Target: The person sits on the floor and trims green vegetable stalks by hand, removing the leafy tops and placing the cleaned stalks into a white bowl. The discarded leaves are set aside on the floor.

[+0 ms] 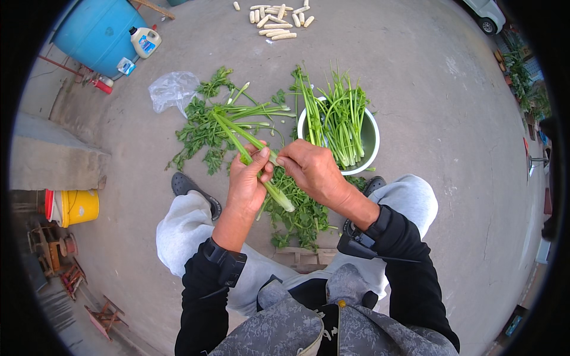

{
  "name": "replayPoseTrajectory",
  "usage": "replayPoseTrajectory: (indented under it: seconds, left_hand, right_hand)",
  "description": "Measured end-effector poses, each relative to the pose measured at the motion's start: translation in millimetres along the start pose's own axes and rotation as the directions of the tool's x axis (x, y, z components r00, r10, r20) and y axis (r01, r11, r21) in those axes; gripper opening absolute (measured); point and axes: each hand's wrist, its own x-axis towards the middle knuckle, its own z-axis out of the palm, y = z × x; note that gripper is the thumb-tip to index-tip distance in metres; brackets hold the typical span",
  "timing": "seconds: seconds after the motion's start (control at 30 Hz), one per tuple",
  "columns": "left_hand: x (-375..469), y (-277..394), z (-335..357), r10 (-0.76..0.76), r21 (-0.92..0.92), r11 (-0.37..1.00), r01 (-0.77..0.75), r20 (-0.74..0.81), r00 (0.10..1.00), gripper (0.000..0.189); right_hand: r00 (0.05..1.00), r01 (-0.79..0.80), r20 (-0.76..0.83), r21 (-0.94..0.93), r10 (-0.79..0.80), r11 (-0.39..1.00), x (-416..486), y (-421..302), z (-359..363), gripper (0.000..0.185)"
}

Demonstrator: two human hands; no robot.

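Two pale green celery stalks (234,141) lie across my left hand (249,180), whose fingers and thumb are closed around them. The thicker stalk's cut base points down and right, towards me. With thumb and forefinger, my right hand (311,171) pinches the base end of the other stalk; its fingertips partly hide that end. Right of centre stands a white-rimmed basin (375,129) with a bundle of celery stalks (349,120) in it. Leafy celery (200,129) is spread on the ground at left. A pile of celery leaves (296,213) lies below my hands, between my feet.
A clear plastic bag (173,91) lies beyond the leafy celery. Several pale corn cobs (276,22) are scattered farther off. A blue barrel (100,33), a detergent bottle (145,42) and a yellow bucket (82,208) stand at left. Grey concrete ground (445,133) surrounds all this.
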Motion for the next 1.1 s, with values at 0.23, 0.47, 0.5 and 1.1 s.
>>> replayPoseTrajectory:
  seconds: [0.23, 0.47, 0.5, 1.1]
  left_hand:
    - [3, -1, -5, -0.076, -0.042, 0.996, 0.079, 0.070, 0.995, 0.020]
    - [3, 5, -7, -0.203, -0.010, 0.978, 0.209, 0.206, 0.957, 0.026]
    - [3, 5, -6, -0.199, -0.016, 0.978, 0.209, 0.241, 0.950, 0.026]
    - [3, 15, -2, -0.275, 0.078, 0.960, 0.268, 0.423, 0.863, 0.031]
  right_hand:
    - [0.999, 0.034, -0.021, 0.002, -0.034, 0.999, 1, 1, -1, 0.005]
    - [0.997, -0.071, 0.044, 0.199, 0.063, 0.978, 1, -6, -6, 0.008]
    - [0.994, -0.099, 0.057, 0.216, 0.088, 0.971, 1, -7, -7, 0.008]
    - [0.997, 0.046, -0.067, 0.038, -0.043, 0.998, 3, -4, -10, 0.008]
